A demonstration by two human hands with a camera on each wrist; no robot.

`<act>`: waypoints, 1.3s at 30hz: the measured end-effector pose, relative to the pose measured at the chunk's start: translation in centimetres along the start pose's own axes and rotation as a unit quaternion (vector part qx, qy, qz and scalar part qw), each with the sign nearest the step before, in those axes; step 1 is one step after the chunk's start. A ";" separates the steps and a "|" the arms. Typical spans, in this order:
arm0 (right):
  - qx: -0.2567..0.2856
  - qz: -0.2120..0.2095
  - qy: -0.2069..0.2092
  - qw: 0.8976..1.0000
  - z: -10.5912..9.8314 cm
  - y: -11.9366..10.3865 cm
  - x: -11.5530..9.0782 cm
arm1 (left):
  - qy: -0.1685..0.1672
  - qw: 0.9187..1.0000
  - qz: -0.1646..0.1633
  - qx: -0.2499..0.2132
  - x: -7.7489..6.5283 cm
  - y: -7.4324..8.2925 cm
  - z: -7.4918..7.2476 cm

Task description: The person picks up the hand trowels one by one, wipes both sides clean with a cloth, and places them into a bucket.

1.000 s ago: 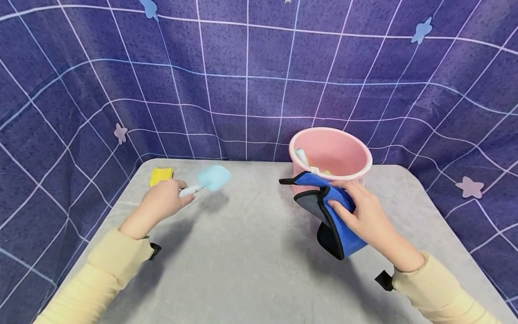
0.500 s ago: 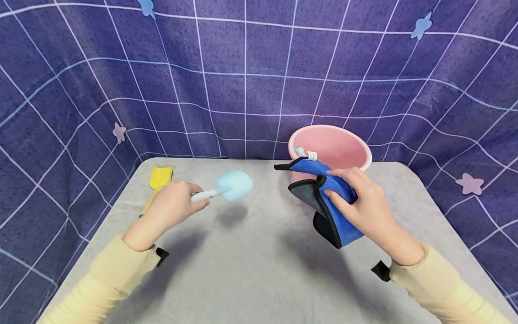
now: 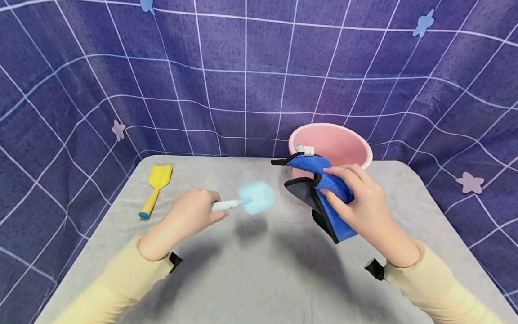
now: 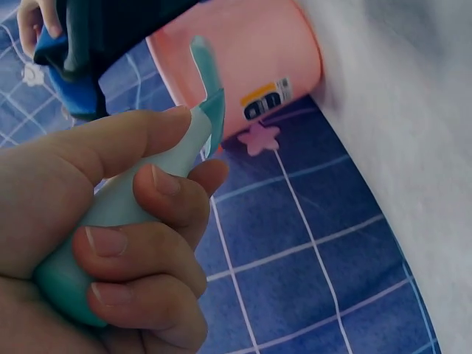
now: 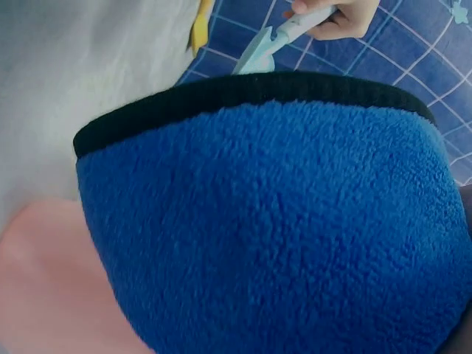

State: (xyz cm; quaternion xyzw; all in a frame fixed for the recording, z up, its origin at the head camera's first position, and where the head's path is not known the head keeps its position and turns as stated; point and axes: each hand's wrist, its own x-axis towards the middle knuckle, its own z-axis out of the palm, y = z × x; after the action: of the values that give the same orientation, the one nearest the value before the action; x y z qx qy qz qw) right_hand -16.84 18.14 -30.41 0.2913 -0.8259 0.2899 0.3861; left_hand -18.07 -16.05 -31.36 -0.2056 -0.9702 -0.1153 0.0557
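Note:
My left hand (image 3: 196, 209) grips the white handle of a small toy shovel (image 3: 258, 197), its light blue blade pointing right above the table. In the left wrist view, the fingers curl round the shovel handle (image 4: 122, 214). My right hand (image 3: 368, 198) pinches a blue cloth (image 3: 337, 220) with black edging and a grey underside. Folded and hanging, the cloth is held in front of the pink bucket (image 3: 332, 139) and hides part of it. A wide piece of the cloth (image 5: 273, 221) fills the right wrist view. Shovel and cloth are apart.
A yellow toy shovel (image 3: 155, 189) with a blue handle end lies on the grey table (image 3: 251, 279) at the left. The tip of a pale object (image 3: 299, 148) shows inside the bucket. A purple-blue curtain (image 3: 226, 90) with a line grid surrounds the table.
My left hand has carried the light blue shovel right and slightly nearer, uncovering the yellow shovel. My right hand has shifted the cloth slightly left and up, covering more of the bucket's front.

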 end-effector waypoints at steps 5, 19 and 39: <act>-0.035 -0.008 0.010 0.999 0.2 -0.4 0.1 | -0.007 1.000 0.013 0.000 0.1 1.2 0.4; -0.058 -0.046 0.000 0.997 1.4 -1.6 0.6 | -0.008 0.997 0.065 -0.041 0.6 3.1 0.8; -0.069 -0.100 -0.089 0.989 4.1 -2.5 -0.8 | -0.021 0.991 0.077 -0.107 0.9 4.9 0.9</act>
State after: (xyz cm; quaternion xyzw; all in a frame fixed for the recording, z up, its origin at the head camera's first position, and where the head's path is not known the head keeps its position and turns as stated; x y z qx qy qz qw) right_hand -16.56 13.81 -32.56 0.3694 -0.8417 0.1653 0.3575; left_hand -16.97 -11.13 -31.12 -0.2868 -0.9347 -0.2090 0.0215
